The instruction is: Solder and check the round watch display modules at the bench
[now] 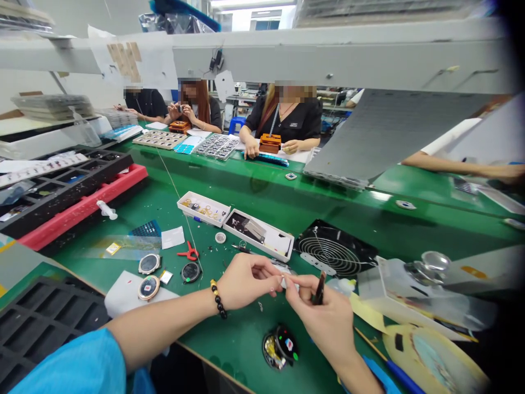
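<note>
Head view: your left hand [250, 282], with a beaded bracelet [218, 298] at the wrist, and your right hand [324, 323] meet at the fingertips, pinching a small white part [284, 282] between them above the green bench mat [241, 339]. Your right hand also holds a slim dark object [319, 288]. An opened round watch [280, 346] lies below them; 2 white trays [203, 209] stand beyond.

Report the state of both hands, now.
Left hand: closed, pinching a small white piece.
Right hand: closed, pinching the same piece, with a dark slim object held too.
</note>
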A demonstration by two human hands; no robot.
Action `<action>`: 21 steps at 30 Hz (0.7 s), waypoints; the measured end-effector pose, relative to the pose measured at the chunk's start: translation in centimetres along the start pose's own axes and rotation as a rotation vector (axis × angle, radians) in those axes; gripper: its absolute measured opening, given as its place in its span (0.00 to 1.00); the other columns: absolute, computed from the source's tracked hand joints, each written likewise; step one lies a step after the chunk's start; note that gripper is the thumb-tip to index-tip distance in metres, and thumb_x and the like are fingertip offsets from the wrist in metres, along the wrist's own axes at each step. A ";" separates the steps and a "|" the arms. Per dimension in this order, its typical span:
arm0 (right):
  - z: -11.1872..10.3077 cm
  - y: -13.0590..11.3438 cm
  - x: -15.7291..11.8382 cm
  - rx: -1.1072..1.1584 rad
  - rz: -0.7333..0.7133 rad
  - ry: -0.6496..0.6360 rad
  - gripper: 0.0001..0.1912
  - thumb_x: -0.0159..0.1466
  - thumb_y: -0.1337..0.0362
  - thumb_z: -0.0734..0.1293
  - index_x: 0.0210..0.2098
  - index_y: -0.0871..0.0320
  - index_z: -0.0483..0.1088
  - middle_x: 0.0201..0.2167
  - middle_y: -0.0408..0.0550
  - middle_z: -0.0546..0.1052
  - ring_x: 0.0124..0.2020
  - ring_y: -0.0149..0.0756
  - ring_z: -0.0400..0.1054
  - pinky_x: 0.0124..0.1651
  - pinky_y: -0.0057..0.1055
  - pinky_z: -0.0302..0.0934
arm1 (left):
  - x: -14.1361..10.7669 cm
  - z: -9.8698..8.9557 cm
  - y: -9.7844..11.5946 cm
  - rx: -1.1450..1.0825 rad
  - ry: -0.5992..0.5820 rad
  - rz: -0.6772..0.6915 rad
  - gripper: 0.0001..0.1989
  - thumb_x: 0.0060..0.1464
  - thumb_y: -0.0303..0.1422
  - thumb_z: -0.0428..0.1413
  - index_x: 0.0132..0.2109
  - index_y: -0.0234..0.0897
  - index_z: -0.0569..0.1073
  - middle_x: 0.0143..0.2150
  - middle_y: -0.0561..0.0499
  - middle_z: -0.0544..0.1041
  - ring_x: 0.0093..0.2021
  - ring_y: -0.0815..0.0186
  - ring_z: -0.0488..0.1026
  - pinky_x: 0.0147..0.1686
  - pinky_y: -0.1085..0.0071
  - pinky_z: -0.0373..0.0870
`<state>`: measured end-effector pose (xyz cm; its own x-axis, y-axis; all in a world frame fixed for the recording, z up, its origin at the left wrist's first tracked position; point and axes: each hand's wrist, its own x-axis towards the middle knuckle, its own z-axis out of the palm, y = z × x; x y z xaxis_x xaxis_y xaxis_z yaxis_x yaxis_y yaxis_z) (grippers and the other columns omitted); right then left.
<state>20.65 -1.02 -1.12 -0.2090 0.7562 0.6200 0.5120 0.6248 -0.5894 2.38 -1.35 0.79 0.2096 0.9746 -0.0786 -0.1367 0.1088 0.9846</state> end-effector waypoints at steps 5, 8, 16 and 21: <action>-0.4 0.5 0.2 -0.015 -0.098 -0.032 0.07 0.70 0.66 0.69 0.40 0.60 0.80 0.19 0.34 0.57 0.18 0.26 0.52 0.22 0.26 0.51 | 0.2 -0.3 -0.1 0.027 0.005 -0.018 0.11 0.49 0.36 0.65 0.34 0.30 0.80 0.29 0.46 0.82 0.25 0.69 0.76 0.30 0.75 0.74; -0.6 0.7 0.5 -0.083 -0.209 -0.051 0.06 0.71 0.69 0.69 0.43 0.60 0.80 0.20 0.35 0.58 0.19 0.26 0.53 0.24 0.26 0.52 | 0.2 -0.3 -0.1 0.079 0.016 -0.015 0.11 0.50 0.35 0.64 0.35 0.30 0.81 0.29 0.46 0.82 0.27 0.67 0.77 0.31 0.74 0.75; -0.4 0.1 0.6 -0.230 -0.321 -0.012 0.03 0.71 0.70 0.70 0.39 0.60 0.77 0.20 0.37 0.65 0.20 0.27 0.59 0.29 0.28 0.54 | -0.5 -0.1 -0.2 0.417 0.125 0.227 0.08 0.53 0.30 0.60 0.35 0.31 0.84 0.29 0.48 0.83 0.29 0.66 0.78 0.33 0.75 0.73; -0.6 -0.1 0.4 -0.327 -0.447 0.041 0.05 0.68 0.71 0.73 0.38 0.59 0.74 0.19 0.37 0.67 0.21 0.29 0.58 0.29 0.30 0.53 | -0.8 0.2 -0.1 0.323 0.107 0.226 0.09 0.53 0.30 0.60 0.36 0.30 0.84 0.29 0.47 0.84 0.28 0.67 0.78 0.33 0.76 0.74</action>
<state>20.98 -0.87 -0.52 -0.4358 0.4193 0.7964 0.6143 0.7853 -0.0773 2.43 -2.14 0.75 0.1052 0.9837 0.1459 0.1467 -0.1604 0.9761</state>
